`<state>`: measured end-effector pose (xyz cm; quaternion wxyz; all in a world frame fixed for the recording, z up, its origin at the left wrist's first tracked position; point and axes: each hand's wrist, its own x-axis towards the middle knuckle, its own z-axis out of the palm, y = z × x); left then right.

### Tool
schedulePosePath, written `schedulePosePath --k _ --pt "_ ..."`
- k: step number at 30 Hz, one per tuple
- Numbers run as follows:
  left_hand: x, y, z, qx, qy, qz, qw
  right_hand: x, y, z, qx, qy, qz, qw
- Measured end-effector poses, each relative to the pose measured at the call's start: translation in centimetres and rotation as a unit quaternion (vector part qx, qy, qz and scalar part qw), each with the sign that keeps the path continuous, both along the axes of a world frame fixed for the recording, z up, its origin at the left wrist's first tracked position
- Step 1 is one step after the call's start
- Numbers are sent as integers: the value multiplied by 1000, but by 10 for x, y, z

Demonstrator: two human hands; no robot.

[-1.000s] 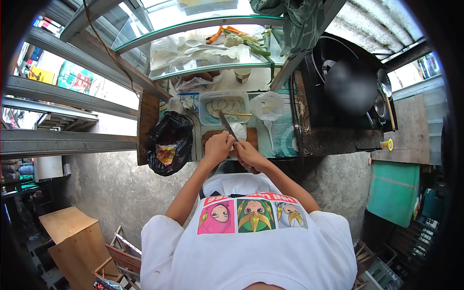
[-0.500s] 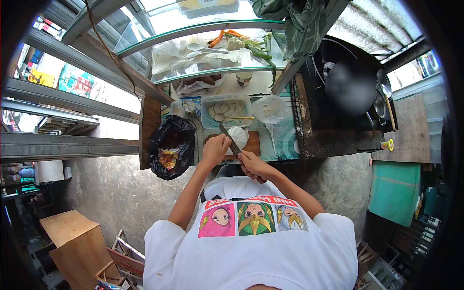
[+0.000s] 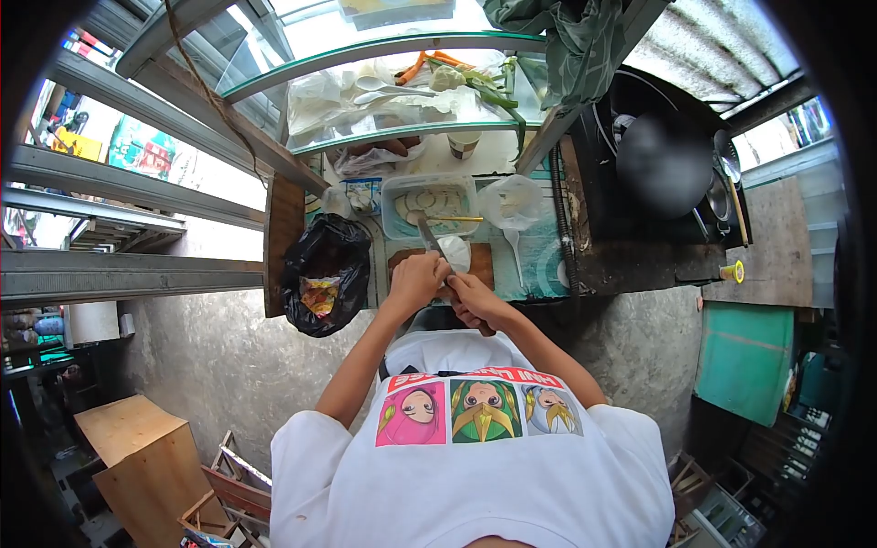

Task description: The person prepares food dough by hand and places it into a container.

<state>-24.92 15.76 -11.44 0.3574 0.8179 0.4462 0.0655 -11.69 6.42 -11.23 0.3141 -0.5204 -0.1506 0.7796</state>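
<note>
A knife [image 3: 427, 236] slants up and to the left over a wooden board [image 3: 479, 263], its handle in my right hand [image 3: 481, 303], whose fingers are wrapped round it. Against the blade lies my left hand [image 3: 420, 281], its fingers pressed together near the handle end; whether they pinch the blade or something small is hidden. Just beyond my hands a white rounded thing [image 3: 455, 251] sits on the board. Behind it stands a clear plastic tub [image 3: 389, 205] with pale contents and a spoon-like tool [image 3: 452, 218] lying in it.
Left of the board hangs a black plastic bag [image 3: 292, 265]. A round plastic container [image 3: 510, 203] and a white spoon [image 3: 516, 256] lie to the right. Vegetables [image 3: 448, 77] rest on a glass shelf [image 3: 411, 137]. A dark stove [image 3: 594, 205] with pans stands at the right.
My left hand has moved right and down along the blade, closer to my right hand. The knife is tilted slightly differently, its tip now nearer the tub.
</note>
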Motion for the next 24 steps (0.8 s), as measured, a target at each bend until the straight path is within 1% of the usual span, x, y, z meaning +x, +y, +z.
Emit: schedulePosePath --k 2,3,5,6,8,10,12,14,15,17,18,19,20,21,22,23,24 --pt "-1 -2 3 3 11 -31 999 -2 6 0 16 -28 0 999" --pt "-3 1 1 5 11 -31 999 -3 4 3 18 -28 0 999" --pt "-9 9 -3 23 -17 6 1000 -6 -5 8 -13 -25 25 999" --pt "-9 10 -2 24 -18 5 1000 -6 -5 9 -12 -26 24 999" --pt "-8 5 2 11 8 -30 999 -7 -9 10 -15 -12 3 1000" --pt "-7 0 -2 15 1 -41 999 -5 1 1 -12 -1 -5 1000" --pt "-10 1 -5 21 -5 -52 998 -5 8 -1 13 -4 -26 1000" --pt "-16 10 -6 -19 -41 7 999 -5 10 1 16 2 -43 999" --pt "-20 12 -10 -19 -42 7 999 -3 10 2 12 -11 -58 998" --pt "-31 15 -28 -31 -137 41 989 1 7 4 9 -24 -72 997" --pt "-36 16 -36 -31 -136 42 989 3 2 5 21 -52 -73 996" --pt "-42 15 -45 -103 -193 55 974 2 -2 6 32 -80 -75 993" --pt "-44 14 -44 -173 -250 67 950 -2 -5 5 31 -78 -77 993" --pt "-46 12 -43 -173 -249 66 950 -5 -7 5 28 -89 -56 994" --pt "-46 9 -42 -202 -260 74 941 -9 -9 5 26 -101 -35 994" --pt "-45 9 -39 -230 -272 81 931 -14 -10 6 28 -110 -26 993" --pt "-44 9 -39 -230 -273 80 931 -19 -11 4 29 -112 -28 993"
